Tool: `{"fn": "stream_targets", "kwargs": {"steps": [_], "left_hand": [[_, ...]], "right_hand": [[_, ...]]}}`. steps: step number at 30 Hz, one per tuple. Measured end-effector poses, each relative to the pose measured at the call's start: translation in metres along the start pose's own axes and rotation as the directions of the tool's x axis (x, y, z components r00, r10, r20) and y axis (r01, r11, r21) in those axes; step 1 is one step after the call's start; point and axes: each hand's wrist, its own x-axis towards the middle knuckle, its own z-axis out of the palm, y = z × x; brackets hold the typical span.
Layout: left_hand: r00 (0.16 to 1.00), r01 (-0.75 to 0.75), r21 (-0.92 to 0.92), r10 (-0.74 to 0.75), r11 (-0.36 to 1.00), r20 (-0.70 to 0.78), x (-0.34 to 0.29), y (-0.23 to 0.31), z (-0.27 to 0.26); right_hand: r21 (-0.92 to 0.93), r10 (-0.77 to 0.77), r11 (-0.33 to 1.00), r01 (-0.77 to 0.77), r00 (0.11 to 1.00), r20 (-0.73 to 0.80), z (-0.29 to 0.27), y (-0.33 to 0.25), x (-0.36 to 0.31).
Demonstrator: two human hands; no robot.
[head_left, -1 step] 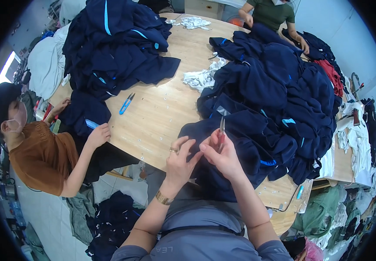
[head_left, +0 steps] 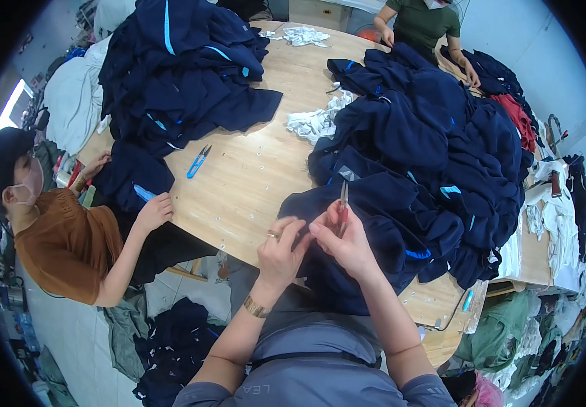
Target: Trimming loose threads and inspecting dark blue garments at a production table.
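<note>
This is a garment workshop: navy garments (head_left: pixel 401 129) lie heaped at upper left and right on a table (head_left: pixel 238 180), blue snips (head_left: pixel 198 163) between them. Co-workers (head_left: pixel 66 247) are at left and upper right; more cloth (head_left: pixel 177 349) lies on the floor (head_left: pixel 160 293), lower left.

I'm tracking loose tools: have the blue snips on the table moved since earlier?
No: judged against the wooden table, the blue snips lie at the same spot.
</note>
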Motion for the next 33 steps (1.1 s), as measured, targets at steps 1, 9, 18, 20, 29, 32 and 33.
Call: {"fn": "stream_targets", "kwargs": {"steps": [1, 9, 18, 20, 29, 32, 33], "left_hand": [[0.995, -0.1, 0.1, 0.102, 0.99, -0.01, 0.001, -0.005, 0.001], [0.989, -0.012, 0.068, 0.022, 0.998, -0.144, 0.0, -0.042, 0.016], [0.953, 0.142, -0.079, -0.158, 0.987, -0.26, -0.004, -0.075, 0.025], [0.944, 0.131, -0.111, -0.158, 0.985, -0.29, -0.004, -0.076, 0.026], [0.939, 0.101, -0.126, -0.137, 0.987, -0.314, -0.007, -0.082, 0.032], [0.943, 0.093, -0.153, -0.136, 0.984, -0.304, -0.009, -0.083, 0.032], [0.943, 0.091, -0.154, -0.135, 0.984, -0.305, -0.009, -0.083, 0.033]], "right_hand": [[-0.007, -0.007, 1.0, 0.007, 1.0, 0.025, -0.001, 0.005, 0.005], [-0.103, 0.026, 0.994, -0.021, 0.998, 0.048, 0.001, 0.019, 0.039], [-0.804, -0.093, 0.556, 0.209, 0.977, 0.19, -0.031, 0.022, 0.061], [-0.896, -0.044, 0.393, 0.207, 0.977, 0.206, -0.027, 0.022, 0.061], [-0.822, -0.111, -0.123, 0.556, 0.815, 0.568, -0.023, 0.022, 0.077], [-0.771, -0.116, -0.21, 0.601, 0.768, 0.63, -0.02, 0.018, 0.082], [-0.771, -0.116, -0.212, 0.601, 0.768, 0.63, -0.02, 0.016, 0.084]]}}
